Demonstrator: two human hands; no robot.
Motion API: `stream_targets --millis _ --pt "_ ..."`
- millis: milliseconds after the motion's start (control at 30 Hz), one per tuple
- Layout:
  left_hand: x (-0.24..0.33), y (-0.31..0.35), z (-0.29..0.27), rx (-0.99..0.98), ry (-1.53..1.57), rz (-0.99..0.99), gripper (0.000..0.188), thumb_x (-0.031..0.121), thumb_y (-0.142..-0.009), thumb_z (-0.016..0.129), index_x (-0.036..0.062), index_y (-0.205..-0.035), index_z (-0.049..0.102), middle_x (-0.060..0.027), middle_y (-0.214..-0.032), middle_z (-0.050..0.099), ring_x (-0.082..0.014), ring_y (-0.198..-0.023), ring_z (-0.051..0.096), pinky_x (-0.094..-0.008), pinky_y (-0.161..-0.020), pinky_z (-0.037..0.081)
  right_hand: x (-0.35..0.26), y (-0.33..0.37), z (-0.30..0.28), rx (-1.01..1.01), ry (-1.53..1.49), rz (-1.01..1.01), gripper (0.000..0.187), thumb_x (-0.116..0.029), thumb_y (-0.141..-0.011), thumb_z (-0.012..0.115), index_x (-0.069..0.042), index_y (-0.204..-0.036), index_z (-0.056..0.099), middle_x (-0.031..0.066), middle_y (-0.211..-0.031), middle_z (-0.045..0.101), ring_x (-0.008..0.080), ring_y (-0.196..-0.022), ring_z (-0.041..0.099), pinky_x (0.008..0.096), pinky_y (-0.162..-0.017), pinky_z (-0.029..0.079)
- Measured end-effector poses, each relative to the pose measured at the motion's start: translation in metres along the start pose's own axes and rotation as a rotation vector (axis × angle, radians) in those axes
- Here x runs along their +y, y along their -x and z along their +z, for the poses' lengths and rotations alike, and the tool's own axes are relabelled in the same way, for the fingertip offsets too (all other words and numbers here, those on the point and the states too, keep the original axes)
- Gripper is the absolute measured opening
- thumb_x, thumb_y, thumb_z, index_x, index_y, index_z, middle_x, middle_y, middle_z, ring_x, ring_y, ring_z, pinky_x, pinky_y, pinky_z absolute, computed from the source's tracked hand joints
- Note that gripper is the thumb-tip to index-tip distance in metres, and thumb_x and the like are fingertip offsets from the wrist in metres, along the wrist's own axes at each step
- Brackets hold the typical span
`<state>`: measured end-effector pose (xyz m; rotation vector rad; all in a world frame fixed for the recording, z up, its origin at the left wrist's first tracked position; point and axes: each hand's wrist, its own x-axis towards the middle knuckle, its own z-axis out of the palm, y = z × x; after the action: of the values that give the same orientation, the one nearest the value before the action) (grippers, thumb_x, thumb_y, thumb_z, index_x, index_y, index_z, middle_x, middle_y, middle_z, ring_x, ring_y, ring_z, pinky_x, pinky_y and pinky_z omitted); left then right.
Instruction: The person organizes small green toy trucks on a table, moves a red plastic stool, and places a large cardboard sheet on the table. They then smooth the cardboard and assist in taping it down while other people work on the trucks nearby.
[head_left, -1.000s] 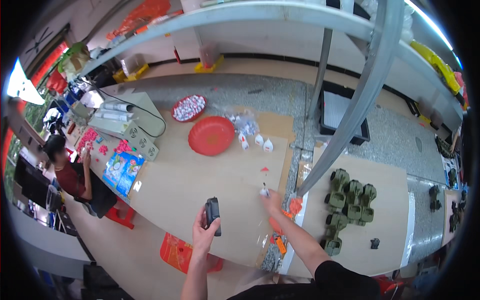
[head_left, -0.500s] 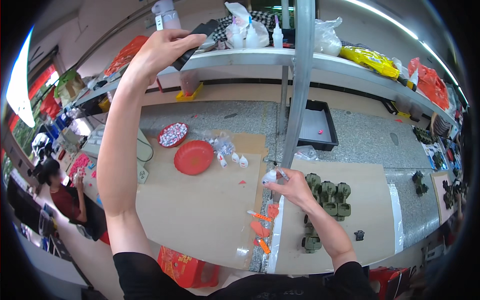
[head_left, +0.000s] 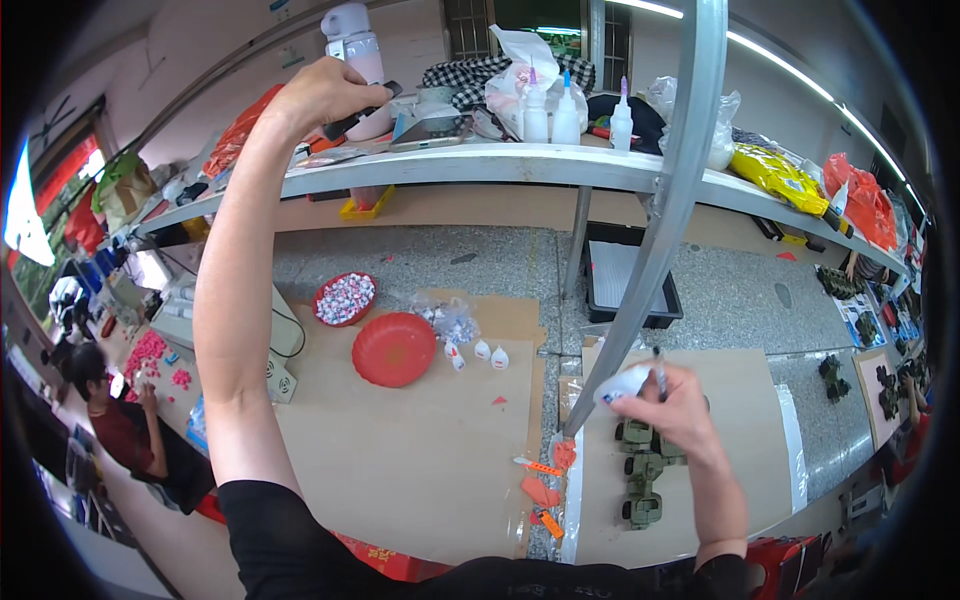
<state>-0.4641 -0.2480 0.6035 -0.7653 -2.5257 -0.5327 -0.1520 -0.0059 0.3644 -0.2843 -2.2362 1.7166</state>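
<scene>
Head view shows the person's left hand (head_left: 322, 95) raised to about eleven o'clock, its fingers wrapped around a slim dark handheld device (head_left: 362, 108) whose tip rests on the grey metal shelf (head_left: 560, 160), beside a white-and-pink bottle (head_left: 352, 45); the arm is stretched full length, which fits the shelf sitting well above the bench (head_left: 420, 450). At about four o'clock the right hand (head_left: 672, 408) hovers low over the cardboard-covered bench, fingers pinching a small white glue bottle (head_left: 622, 384) with its dark nozzle pointing up, just beside the slanted metal post (head_left: 660, 230) that carries the shelf. Directly beneath that hand lies a cluster of olive-green toy vehicles (head_left: 642, 472), close enough that the bottle can be judged to serve them. At six o'clock, orange plastic parts (head_left: 543, 487) lie along the seam between cardboard sheets. A red plate (head_left: 394, 349) sits near the centre, a red bowl of pink-and-white pieces (head_left: 345, 298) beyond it at ten o'clock, and small white bottles (head_left: 488, 352) stand just right of the plate, all within easy reach. More glue bottles (head_left: 552, 108) stand upright on the shelf. Another person (head_left: 120, 425) sits at eight o'clock, handling pink pieces.
</scene>
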Motion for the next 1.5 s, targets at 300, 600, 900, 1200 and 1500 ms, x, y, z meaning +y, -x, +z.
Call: stream_targets --millis 300,600,900,1200,1500 --pt "-0.014 -0.015 0.033 -0.178 -0.367 -0.165 0.054 0.037 -0.069 0.066 0.0039 -0.111 0.061 -0.0147 -0.110 0.062 -0.0278 -0.102 0.060 -0.0361 -0.086 0.049 -0.182 -0.125 0.035 0.081 0.295 -0.545 0.040 -0.031 -0.068 0.073 0.001 -0.091 0.066 0.0079 -0.082 0.065 0.0130 -0.078 0.059 0.0271 -0.074 0.044" --pt "-0.016 -0.018 0.032 -0.051 -0.371 -0.097 0.037 0.032 -0.081 0.059 0.0076 -0.109 0.063 -0.0126 -0.105 0.064 -0.0255 -0.097 0.062 -0.0354 -0.081 0.050 -0.217 -0.232 0.098 0.388 0.886 -0.287 0.045 -0.033 -0.057 0.078 -0.002 -0.087 0.065 0.0136 -0.090 0.065 0.0242 -0.083 0.062 0.0321 -0.077 0.046" --pt "0.018 0.021 0.042 0.000 0.412 0.461 0.028 0.025 -0.082 0.062 0.0025 -0.099 0.068 -0.0129 -0.088 0.068 -0.0169 -0.081 0.063 -0.0307 -0.072 0.048 -0.242 -0.174 0.061 0.568 0.920 -0.392 0.040 -0.028 -0.055 0.077 -0.007 -0.088 0.068 0.0136 -0.090 0.067 0.0255 -0.085 0.066 0.0343 -0.076 0.052" --pt "0.068 0.008 0.065 0.049 0.416 0.485 0.032 0.029 -0.081 0.063 0.0016 -0.096 0.069 -0.0147 -0.085 0.068 -0.0188 -0.078 0.065 -0.0326 -0.072 0.049 -0.189 -0.184 0.024 0.741 0.988 -0.098 0.044 -0.030 -0.057 0.076 -0.001 -0.089 0.064 0.0168 -0.089 0.065 0.0283 -0.083 0.064 0.0350 -0.078 0.049" --pt "0.043 0.024 0.059 0.133 0.510 0.444 0.030 0.030 -0.081 0.062 0.0036 -0.093 0.070 -0.0153 -0.082 0.068 -0.0235 -0.078 0.066 -0.0338 -0.073 0.050 -0.174 -0.190 0.029 0.681 1.043 0.037 0.053 -0.040 -0.062 0.073 -0.004 -0.100 0.066 0.0147 -0.095 0.066 0.0262 -0.088 0.065 0.0349 -0.077 0.051"
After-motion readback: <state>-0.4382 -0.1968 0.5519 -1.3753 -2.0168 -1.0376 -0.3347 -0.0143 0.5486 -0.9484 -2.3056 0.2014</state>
